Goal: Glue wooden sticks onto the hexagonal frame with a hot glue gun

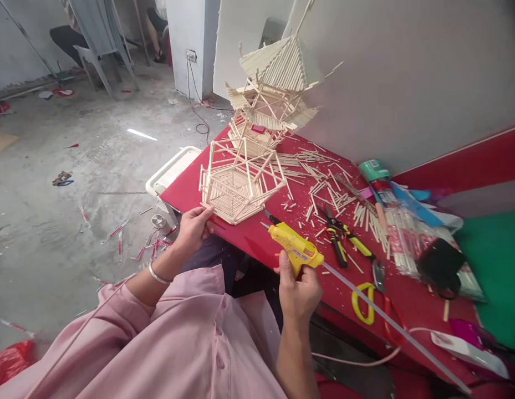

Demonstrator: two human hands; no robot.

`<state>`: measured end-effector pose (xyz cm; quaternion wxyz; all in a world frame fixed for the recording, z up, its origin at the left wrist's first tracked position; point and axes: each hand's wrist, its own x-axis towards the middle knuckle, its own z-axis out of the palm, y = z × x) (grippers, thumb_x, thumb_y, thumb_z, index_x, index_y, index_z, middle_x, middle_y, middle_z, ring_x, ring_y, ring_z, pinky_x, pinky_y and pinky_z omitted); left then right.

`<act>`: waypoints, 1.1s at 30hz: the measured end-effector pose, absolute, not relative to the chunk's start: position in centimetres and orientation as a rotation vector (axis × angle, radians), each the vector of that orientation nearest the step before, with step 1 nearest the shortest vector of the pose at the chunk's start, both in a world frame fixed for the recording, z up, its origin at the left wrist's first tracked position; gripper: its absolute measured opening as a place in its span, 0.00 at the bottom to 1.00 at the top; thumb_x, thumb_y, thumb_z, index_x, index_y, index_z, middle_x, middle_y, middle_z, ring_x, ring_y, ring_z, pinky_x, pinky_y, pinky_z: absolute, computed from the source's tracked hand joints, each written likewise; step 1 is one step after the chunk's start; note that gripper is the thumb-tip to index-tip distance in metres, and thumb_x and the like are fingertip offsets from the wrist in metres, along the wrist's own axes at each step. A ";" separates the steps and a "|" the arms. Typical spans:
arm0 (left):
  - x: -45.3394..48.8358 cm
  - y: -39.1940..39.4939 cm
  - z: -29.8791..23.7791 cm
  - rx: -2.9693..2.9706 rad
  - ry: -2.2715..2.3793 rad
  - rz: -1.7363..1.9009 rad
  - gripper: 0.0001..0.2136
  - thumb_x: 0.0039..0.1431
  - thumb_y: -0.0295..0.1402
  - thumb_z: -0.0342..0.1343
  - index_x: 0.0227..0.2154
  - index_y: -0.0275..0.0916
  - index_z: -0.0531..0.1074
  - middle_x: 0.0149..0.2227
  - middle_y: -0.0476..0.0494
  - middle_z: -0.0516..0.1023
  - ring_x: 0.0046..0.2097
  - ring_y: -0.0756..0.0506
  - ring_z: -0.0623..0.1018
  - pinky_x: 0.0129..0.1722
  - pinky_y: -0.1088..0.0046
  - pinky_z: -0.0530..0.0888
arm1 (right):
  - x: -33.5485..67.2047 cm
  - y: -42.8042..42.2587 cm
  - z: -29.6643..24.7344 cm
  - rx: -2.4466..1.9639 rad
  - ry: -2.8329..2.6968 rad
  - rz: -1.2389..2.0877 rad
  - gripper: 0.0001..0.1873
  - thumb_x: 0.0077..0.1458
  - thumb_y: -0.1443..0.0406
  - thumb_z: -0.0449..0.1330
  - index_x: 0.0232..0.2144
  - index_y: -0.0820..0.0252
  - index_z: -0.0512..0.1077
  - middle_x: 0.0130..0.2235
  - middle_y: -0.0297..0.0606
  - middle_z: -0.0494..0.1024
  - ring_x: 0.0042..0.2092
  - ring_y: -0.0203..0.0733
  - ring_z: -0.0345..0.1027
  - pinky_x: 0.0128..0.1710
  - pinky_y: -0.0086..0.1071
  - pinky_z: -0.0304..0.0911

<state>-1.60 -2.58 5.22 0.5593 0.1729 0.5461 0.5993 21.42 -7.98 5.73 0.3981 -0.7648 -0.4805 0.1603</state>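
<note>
Glue gun (294,246) (yellow one) is clamped in the right hand (299,291); the left hand (194,226) pinches the stick frame (236,206) just ahead.

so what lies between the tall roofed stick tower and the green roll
Loose pale sticks, scattered over the red tabletop, as the head view shows.

Chair (93,27), socket (191,55), probably a bag (14,363)
</note>
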 end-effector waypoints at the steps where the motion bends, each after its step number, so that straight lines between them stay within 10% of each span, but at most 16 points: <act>1: -1.8 -2.3 5.2 0.410 1.287 1.382 0.19 0.42 0.45 0.70 0.19 0.37 0.70 0.16 0.49 0.71 0.13 0.56 0.62 0.11 0.79 0.51 | 21.4 -8.1 5.9 -1.940 -1.206 0.427 0.33 0.45 0.34 0.59 0.24 0.59 0.73 0.22 0.44 0.79 0.27 0.48 0.74 0.30 0.35 0.63; 33: 2.3 -1.0 6.6 0.132 1.199 1.356 0.07 0.56 0.28 0.62 0.26 0.33 0.70 0.26 0.44 0.77 0.18 0.56 0.66 0.14 0.80 0.57 | 21.9 -7.6 5.1 -1.926 -1.214 0.545 0.34 0.45 0.33 0.58 0.24 0.59 0.73 0.23 0.46 0.80 0.26 0.47 0.73 0.28 0.34 0.63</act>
